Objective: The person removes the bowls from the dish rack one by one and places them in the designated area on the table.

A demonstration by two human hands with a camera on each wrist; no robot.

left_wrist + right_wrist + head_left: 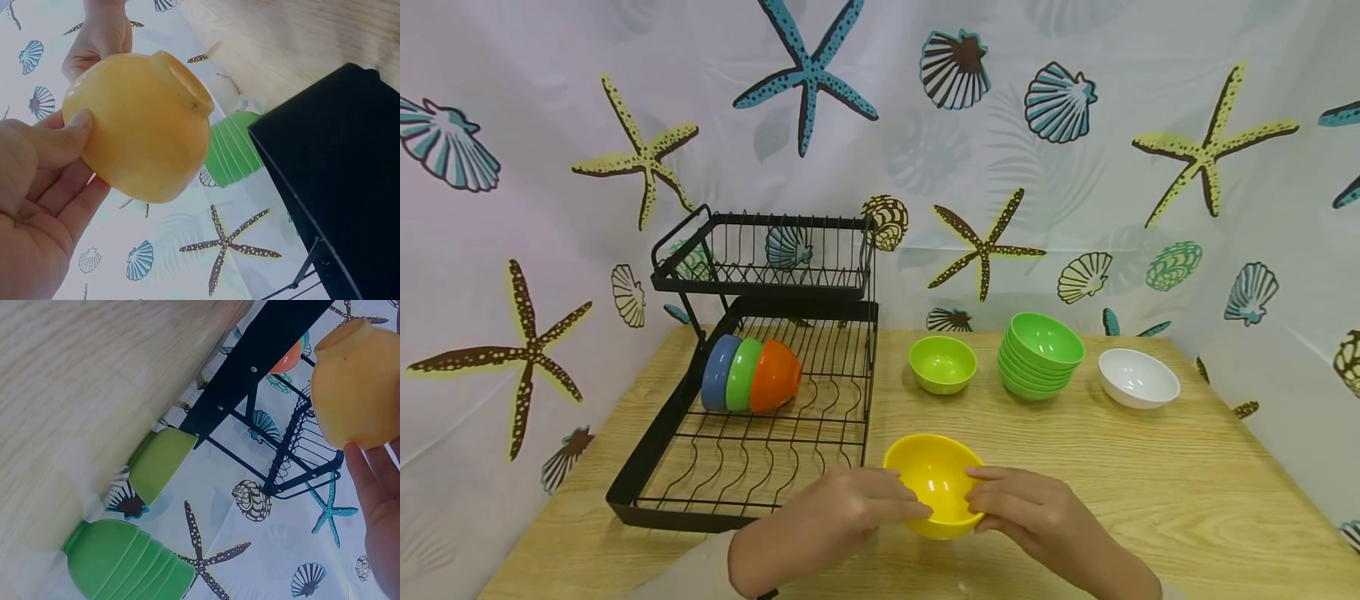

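Note:
A yellow bowl (936,475) is held between both hands above the front of the table, its hollow tilted toward the head camera. My left hand (850,508) pinches the rim from the left, thumb outside and fingers over the edge. On the opposite side my right hand (1037,508) grips the rim too. In the left wrist view the bowl's foot ring (187,84) shows, and the thumb (78,128) presses the outer wall. The right wrist view catches the same bowl (356,387) at its right edge, fingers against it.
A black two-tier dish rack (655,467) stands at left, with a blue bowl (717,375), a green bowl (741,375) and an orange bowl (775,377) on edge. Behind are a lime bowl (943,367), stacked green bowls (1037,367) and a white bowl (1138,379).

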